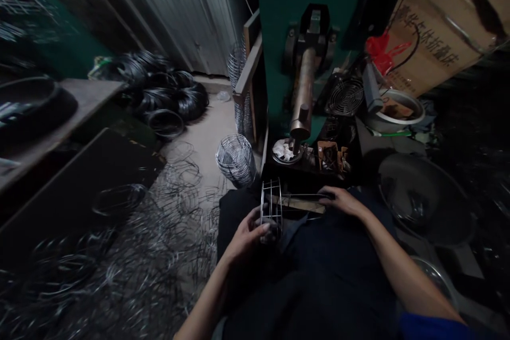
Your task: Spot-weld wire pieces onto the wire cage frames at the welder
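My left hand (252, 232) is closed on the lower rim of a round wire frame (271, 203), which stands on edge above my lap. The thumb lies across its near side. A thin metal rod (303, 195) runs from the frame toward my right hand (338, 199). The fingers of that hand are bent and pressed together around the rod's far end; the exact grip is dark. Beneath the rod lies a flat wooden strip (300, 203). Beyond the frame stands a stack of wire rings (236, 158).
A green machine (274, 37) with a thick metal arm (303, 90) rises ahead. Tangled wire (159, 244) covers the floor at left, near black wire coils (159, 82). At right are a dark basin (426, 199), a white bowl (402, 111) and a cardboard box (442, 26).
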`<action>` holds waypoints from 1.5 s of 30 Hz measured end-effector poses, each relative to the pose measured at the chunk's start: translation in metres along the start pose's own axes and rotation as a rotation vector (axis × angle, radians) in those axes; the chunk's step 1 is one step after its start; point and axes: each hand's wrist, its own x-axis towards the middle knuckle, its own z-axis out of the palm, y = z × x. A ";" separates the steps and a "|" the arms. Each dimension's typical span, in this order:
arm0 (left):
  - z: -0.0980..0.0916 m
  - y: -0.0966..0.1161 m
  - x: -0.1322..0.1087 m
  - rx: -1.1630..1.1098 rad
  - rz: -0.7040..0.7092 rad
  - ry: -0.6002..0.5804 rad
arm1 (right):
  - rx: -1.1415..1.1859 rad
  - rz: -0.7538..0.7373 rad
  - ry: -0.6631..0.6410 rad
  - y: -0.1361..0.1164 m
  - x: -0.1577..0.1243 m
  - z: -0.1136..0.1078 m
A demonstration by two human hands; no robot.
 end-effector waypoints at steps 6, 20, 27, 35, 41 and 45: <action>0.019 -0.003 0.014 -0.039 0.141 0.089 | 0.196 -0.081 0.084 -0.028 0.001 -0.013; 0.051 0.010 0.066 0.013 0.395 0.177 | 0.217 -0.178 0.458 -0.062 0.048 -0.034; 0.051 0.012 0.070 -0.001 0.416 0.167 | 0.177 -0.208 0.422 -0.070 0.064 -0.043; 0.053 0.017 0.078 -0.037 0.422 0.138 | 0.151 -0.194 0.412 -0.072 0.073 -0.053; 0.057 0.020 0.083 -0.050 0.439 0.123 | 0.113 -0.204 0.406 -0.077 0.077 -0.060; 0.060 0.024 0.083 -0.066 0.431 0.134 | 0.127 -0.217 0.407 -0.078 0.078 -0.062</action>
